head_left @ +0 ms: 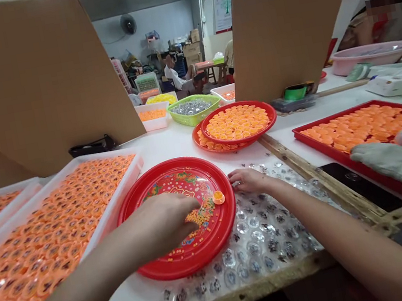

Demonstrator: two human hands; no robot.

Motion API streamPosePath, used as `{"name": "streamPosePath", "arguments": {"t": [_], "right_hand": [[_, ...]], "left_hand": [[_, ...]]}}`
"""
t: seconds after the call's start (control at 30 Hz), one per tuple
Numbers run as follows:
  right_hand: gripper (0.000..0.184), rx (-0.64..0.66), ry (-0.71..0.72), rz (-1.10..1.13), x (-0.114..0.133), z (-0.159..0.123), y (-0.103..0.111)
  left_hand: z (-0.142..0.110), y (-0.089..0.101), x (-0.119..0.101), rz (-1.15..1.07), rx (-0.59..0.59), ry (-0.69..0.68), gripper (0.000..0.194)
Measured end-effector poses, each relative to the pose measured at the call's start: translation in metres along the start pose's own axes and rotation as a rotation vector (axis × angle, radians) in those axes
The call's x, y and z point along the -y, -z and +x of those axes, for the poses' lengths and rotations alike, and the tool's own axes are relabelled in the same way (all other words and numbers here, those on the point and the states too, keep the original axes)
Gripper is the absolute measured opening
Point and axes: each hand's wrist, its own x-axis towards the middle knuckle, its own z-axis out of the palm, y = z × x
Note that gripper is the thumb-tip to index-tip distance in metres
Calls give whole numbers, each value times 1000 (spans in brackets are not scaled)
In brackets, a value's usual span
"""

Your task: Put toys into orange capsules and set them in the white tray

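A round red tray [144,267] with a flower pattern lies in front of me. Small yellow-orange beads [197,217] are scattered on it, and one orange round cup-like piece [218,198] sits near its right side. My left hand [170,219] is over the tray, thumb and finger apart above the beads, with nothing visible between them. Just outside the tray's right rim is my right hand [249,180], its fingers slightly bent and apart. Its fingertips are at the clear plastic domes [257,236] spread on the table; nothing shows in its grasp.
White trays of orange pieces [45,240] stand at left. Two stacked red plates [273,116] hold more, behind a wooden strip [305,168]. At right, a co-worker's gloved hands [385,162] are over a red rectangular tray [325,149]. Cardboard panels [291,25] stand behind.
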Motion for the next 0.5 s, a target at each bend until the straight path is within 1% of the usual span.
{"name": "streamPosePath", "arguments": {"t": [0.03,0.07,0.1,0.17,0.23,0.3,0.37,0.43,0.5], "right_hand": [[14,2,8,-20,3,-9,1],[14,2,11,-43,5,-18,1],[15,0,8,-68,8,-26,2],[20,-14,-13,-126,15,-41,4],[27,-38,-44,-185,23,-51,5],[31,-57,-70,-238,31,-56,4],[24,-61,-93,-280,38,-58,1],[14,-61,-118,-315,43,-58,-2],[11,-61,-142,-343,47,-59,-4]], "left_hand": [[18,-2,-4,72,73,-43,28],[36,-7,-7,136,125,-68,33],[51,-16,-9,171,148,-83,39],[74,-40,-8,182,140,-89,49],[88,-65,-3,161,130,-103,53],[95,-82,4,137,135,-126,47],[96,-89,8,112,135,-146,35],[93,-88,10,86,118,-156,25],[85,-82,10,59,89,-149,20]]}}
